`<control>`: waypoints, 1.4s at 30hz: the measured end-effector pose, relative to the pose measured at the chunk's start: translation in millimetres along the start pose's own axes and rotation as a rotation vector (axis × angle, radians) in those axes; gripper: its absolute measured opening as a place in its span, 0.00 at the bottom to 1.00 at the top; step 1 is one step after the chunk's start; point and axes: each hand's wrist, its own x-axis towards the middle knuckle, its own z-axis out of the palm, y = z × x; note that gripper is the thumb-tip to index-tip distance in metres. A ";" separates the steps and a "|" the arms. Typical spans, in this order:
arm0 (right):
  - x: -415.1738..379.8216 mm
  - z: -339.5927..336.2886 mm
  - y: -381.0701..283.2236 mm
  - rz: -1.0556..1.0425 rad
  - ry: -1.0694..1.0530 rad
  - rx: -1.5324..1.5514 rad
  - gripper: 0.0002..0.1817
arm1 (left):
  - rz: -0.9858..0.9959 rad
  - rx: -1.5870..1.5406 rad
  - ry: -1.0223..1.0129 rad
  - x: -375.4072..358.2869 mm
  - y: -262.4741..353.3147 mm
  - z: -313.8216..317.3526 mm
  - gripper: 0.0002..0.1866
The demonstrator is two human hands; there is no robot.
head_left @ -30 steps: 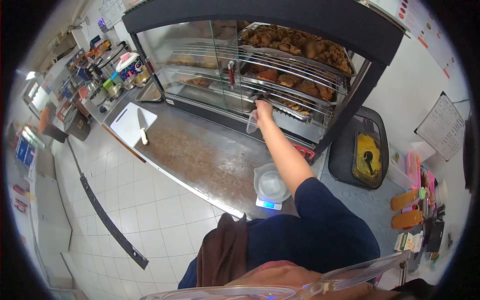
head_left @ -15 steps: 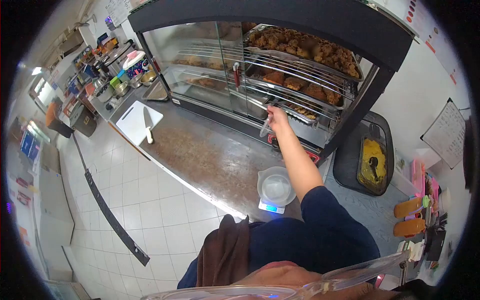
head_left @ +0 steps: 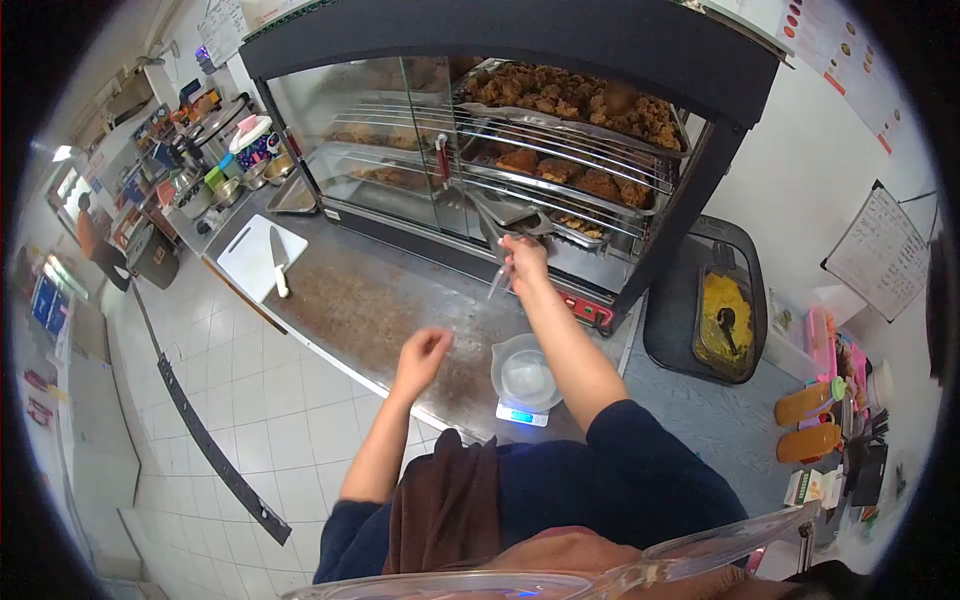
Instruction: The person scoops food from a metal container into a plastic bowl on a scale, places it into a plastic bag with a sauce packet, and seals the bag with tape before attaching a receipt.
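My right hand (head_left: 525,262) reaches to the open side of the glass warming cabinet (head_left: 690,240), closed around the end of long metal tongs (head_left: 488,218). The tongs slant up into the lower level, beside a metal tray (head_left: 577,230) with a few fried pieces. A clear plastic piece (head_left: 497,285) hangs below this hand. Over the worktop (head_left: 370,305), my left hand (head_left: 424,358) is loosely curled, fingers apart and holding nothing. Between my arms, a translucent bowl (head_left: 526,374) rests on a small digital scale (head_left: 522,415) with a lit blue display.
Fried chicken (head_left: 575,95) fills the cabinet's upper tray, and larger breaded pieces (head_left: 595,183) lie below. On the left, a knife (head_left: 279,262) lies on a white cutting board (head_left: 250,262). A black tray (head_left: 672,320) with a yellow-filled container (head_left: 733,310) stands right. Another person (head_left: 95,245) is far left.
My left hand has come into view over the worktop. My right hand stays near the cabinet opening, and the tongs now point more steeply into it. The view has shifted slightly.
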 end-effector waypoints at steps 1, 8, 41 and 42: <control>-3.8 0.3 4.1 -0.017 0.009 -0.014 0.09 | -0.021 -0.075 -0.021 29.3 6.5 10.2 0.12; -32.1 -6.5 12.9 -0.081 -0.039 -0.045 0.05 | -0.335 -0.766 -0.091 134.2 34.4 53.5 0.15; -106.5 -74.0 32.0 0.006 -0.324 -0.577 0.13 | -0.363 -0.656 -0.256 26.1 -2.9 -27.3 0.09; -116.6 -70.9 39.8 0.029 -0.325 -0.609 0.13 | -0.386 -0.657 -0.251 14.9 -7.5 -34.5 0.09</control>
